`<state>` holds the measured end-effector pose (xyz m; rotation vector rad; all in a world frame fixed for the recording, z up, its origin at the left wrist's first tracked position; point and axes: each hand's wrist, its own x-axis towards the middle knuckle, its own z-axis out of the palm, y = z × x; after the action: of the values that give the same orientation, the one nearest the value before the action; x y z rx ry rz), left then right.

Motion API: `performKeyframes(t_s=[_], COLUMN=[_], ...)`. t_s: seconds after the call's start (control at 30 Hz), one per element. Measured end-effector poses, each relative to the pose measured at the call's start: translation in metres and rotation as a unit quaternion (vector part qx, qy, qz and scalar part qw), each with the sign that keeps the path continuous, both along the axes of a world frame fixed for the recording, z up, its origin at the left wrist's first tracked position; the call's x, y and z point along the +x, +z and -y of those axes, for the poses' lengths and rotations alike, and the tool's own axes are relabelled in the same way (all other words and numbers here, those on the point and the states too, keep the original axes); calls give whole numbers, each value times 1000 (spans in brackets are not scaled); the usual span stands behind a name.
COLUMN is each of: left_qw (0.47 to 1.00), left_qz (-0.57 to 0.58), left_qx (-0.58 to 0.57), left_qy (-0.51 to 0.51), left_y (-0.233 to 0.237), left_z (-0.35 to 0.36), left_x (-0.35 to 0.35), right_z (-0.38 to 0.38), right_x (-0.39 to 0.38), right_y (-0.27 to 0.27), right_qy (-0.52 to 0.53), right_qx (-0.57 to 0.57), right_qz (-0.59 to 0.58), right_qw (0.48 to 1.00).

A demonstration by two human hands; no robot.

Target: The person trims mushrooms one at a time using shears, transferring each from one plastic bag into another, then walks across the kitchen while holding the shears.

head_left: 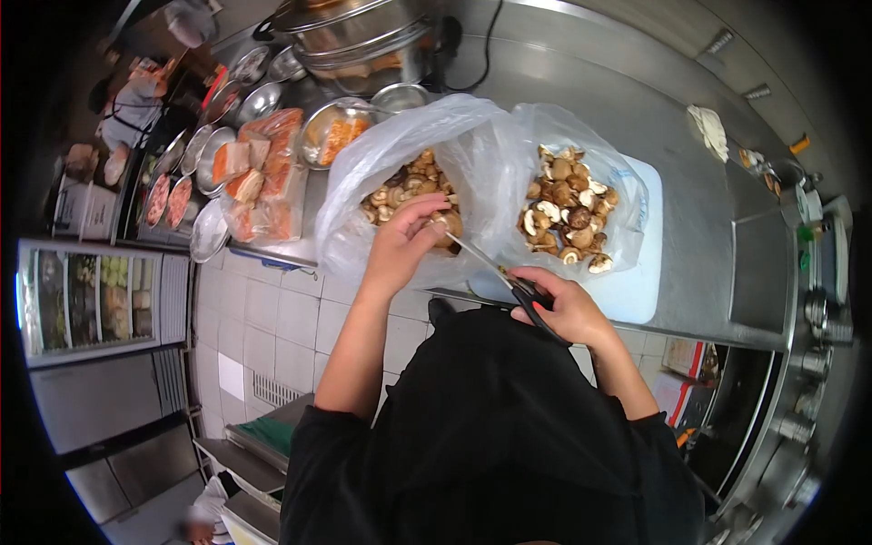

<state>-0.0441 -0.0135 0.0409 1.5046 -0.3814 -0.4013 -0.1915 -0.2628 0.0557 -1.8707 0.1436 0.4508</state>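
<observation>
My left hand (406, 238) pinches a brown mushroom (447, 223) over the front of the left plastic bag (481, 136), which is open and holds many mushrooms (400, 189). In my right hand (565, 307) are black-handled scissors (498, 266), their blades pointing up and left, with the tips at the held mushroom. The right plastic bag (633, 218) also stands open, with whole and cut mushrooms (568, 202) in it. It rests on a pale cutting board (647, 291).
Packed orange-and-white blocks (277, 186) and metal bowls (218, 156) lie at the left. A large steel pot (363, 41) stands at the back. A white cloth (708, 132) is at the right. Co-workers (136, 107) appear at the upper and lower left.
</observation>
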Motion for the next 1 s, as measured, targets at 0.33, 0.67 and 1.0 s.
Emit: performKeyframes(t_s=[0.33,0.67,1.0], left_qw=[968,902,785], left_qz=[218,351,219], left_qx=[107,222,565], left_qy=[59,-114,-126], left_y=[31,62,16], left_z=[75,135,26], left_x=[-8,3,66], right_z=[56,91,93], right_x=[-53,-88,-79], right_y=[5,0,-15], right_qy=[-157,-355,-328], right_qx=[-22,44,68], right_qz=[16,19,60], right_qw=[987,934,940])
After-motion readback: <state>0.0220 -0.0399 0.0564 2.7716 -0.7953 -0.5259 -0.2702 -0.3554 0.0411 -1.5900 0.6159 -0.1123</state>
